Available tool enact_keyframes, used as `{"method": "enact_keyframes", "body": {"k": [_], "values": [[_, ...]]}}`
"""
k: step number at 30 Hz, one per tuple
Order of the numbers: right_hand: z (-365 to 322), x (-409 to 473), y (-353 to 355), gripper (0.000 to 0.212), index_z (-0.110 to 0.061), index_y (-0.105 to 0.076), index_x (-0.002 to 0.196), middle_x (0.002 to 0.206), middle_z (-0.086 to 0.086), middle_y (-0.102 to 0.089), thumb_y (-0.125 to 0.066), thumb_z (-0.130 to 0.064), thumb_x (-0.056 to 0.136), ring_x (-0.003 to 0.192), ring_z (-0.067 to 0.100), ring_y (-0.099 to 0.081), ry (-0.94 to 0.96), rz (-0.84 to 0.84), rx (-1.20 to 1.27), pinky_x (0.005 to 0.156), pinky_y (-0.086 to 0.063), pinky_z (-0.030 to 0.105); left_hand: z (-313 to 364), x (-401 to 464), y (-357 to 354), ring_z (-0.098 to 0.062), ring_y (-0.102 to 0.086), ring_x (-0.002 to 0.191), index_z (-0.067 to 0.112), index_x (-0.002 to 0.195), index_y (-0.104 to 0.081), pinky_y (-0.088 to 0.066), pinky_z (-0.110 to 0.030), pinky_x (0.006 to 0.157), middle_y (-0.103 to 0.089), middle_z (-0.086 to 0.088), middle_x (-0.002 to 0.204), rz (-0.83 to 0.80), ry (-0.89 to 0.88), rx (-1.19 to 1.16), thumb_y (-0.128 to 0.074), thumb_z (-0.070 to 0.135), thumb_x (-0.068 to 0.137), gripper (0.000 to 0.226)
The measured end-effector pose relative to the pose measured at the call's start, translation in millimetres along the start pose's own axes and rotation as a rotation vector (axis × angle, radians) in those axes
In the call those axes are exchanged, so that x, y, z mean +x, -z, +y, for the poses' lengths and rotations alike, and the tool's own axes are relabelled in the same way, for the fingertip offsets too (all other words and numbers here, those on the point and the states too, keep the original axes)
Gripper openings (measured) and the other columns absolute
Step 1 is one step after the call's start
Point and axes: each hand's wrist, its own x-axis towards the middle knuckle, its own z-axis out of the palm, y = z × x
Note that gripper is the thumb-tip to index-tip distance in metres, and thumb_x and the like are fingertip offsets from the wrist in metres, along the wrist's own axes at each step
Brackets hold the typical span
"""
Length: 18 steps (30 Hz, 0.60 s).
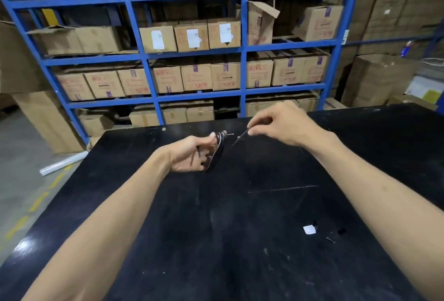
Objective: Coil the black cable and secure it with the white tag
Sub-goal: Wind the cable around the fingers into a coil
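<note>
My left hand [192,155] grips a bundle of black cable loops [217,150], held on edge above the black table [216,240]. A loose strand of the same cable runs up and to the right from the bundle to my right hand [283,124], which pinches it between thumb and forefinger. The strand is taut between the two hands. A small white tag [309,229] lies flat on the table at the near right, apart from both hands. The cable is hard to tell from the dark tabletop.
Small dark bits [341,231] lie next to the tag. Behind the table stands a blue shelving rack [242,60] filled with cardboard boxes. A white roll [63,163] lies on the floor at the left. More boxes [377,79] are stacked at the right.
</note>
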Motion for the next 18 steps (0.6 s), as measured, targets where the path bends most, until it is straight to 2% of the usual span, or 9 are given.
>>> {"method": "enact_keyframes", "body": {"k": [2, 4, 7, 9, 11, 13, 15, 16, 18], "values": [[-1, 16, 5, 0.014, -0.042, -0.081, 0.093, 0.081, -0.027, -0.071, -0.077, -0.051, 0.083, 0.087, 0.0, -0.065, 0.028, 0.073, -0.004, 0.069, -0.052, 0.028, -10, -3, -12, -0.014, -0.047, 0.086, 0.026, 0.131, -0.05, -0.031, -0.032, 0.077, -0.054, 0.002, 0.112, -0.158, 0.074, 0.053, -0.055, 0.052, 0.093, 0.047], [3, 26, 0, 0.015, -0.043, -0.08, 0.096, 0.081, -0.029, -0.068, -0.075, -0.052, 0.085, 0.089, 0.002, -0.064, 0.003, 0.083, 0.011, 0.069, -0.05, 0.026, -9, -5, -26, -0.018, -0.043, 0.104, 0.032, 0.146, -0.044, -0.031, -0.034, 0.088, -0.042, 0.001, 0.135, -0.33, 0.061, 0.023, -0.047, 0.051, 0.098, 0.052], [8, 25, -31, 0.018, -0.041, -0.077, 0.109, 0.089, -0.022, -0.072, -0.066, -0.044, 0.095, 0.091, 0.001, -0.065, -0.081, 0.006, 0.201, 0.075, -0.053, 0.033, 12, -15, -37, -0.038, -0.018, 0.139, 0.033, 0.151, -0.037, -0.026, -0.047, 0.11, -0.018, -0.006, 0.161, -0.45, -0.07, -0.138, -0.042, 0.047, 0.101, 0.052], [11, 12, -57, 0.022, -0.039, -0.074, 0.117, 0.072, -0.026, -0.071, -0.059, -0.037, 0.1, 0.068, -0.011, -0.062, -0.131, 0.0, 0.361, 0.068, -0.048, 0.027, 28, -17, -39, -0.044, 0.002, 0.148, 0.032, 0.153, -0.031, -0.014, -0.058, 0.116, -0.005, -0.011, 0.166, -0.484, -0.185, -0.272, -0.036, 0.044, 0.103, 0.052], [12, -8, -80, 0.024, -0.044, -0.068, 0.122, 0.061, -0.023, -0.066, -0.054, -0.039, 0.103, 0.05, -0.007, -0.055, -0.155, -0.028, 0.457, 0.057, -0.044, 0.022, 40, -14, -39, -0.045, -0.004, 0.149, 0.033, 0.153, -0.031, -0.009, -0.065, 0.116, -0.012, -0.015, 0.165, -0.442, -0.319, -0.378, -0.035, 0.044, 0.104, 0.05], [7, -27, -96, 0.025, -0.045, -0.066, 0.124, 0.058, -0.015, -0.057, -0.05, -0.04, 0.105, 0.048, -0.001, -0.046, -0.173, -0.1, 0.578, 0.047, -0.041, 0.023, 50, -11, -39, -0.045, -0.027, 0.145, 0.031, 0.145, -0.047, -0.015, -0.066, 0.116, -0.024, -0.017, 0.162, -0.334, -0.429, -0.443, -0.037, 0.045, 0.103, 0.045], [1, -43, -102, 0.024, -0.042, -0.067, 0.121, 0.06, -0.015, -0.054, -0.05, -0.04, 0.105, 0.053, 0.002, -0.047, -0.126, -0.145, 0.56, 0.051, -0.042, 0.022, 55, -8, -32, -0.038, -0.046, 0.134, 0.026, 0.119, -0.068, -0.023, -0.061, 0.115, -0.04, -0.015, 0.154, -0.2, -0.503, -0.516, -0.04, 0.045, 0.102, 0.038], [-2, -48, -100, 0.022, -0.04, -0.068, 0.116, 0.061, -0.018, -0.057, -0.051, -0.042, 0.104, 0.054, 0.002, -0.051, -0.096, -0.15, 0.501, 0.056, -0.043, 0.02, 55, -7, -27, -0.033, -0.052, 0.126, 0.025, 0.11, -0.07, -0.026, -0.054, 0.114, -0.051, -0.013, 0.144, -0.13, -0.522, -0.53, -0.042, 0.045, 0.101, 0.036], [-6, -50, -85, 0.02, -0.037, -0.072, 0.104, 0.068, -0.027, -0.064, -0.055, -0.047, 0.099, 0.06, -0.003, -0.058, -0.058, -0.111, 0.375, 0.059, -0.043, 0.018, 50, -4, -16, -0.024, -0.053, 0.111, 0.026, 0.117, -0.066, -0.028, -0.045, 0.109, -0.061, -0.006, 0.118, -0.02, -0.489, -0.463, -0.043, 0.045, 0.101, 0.034]]}}
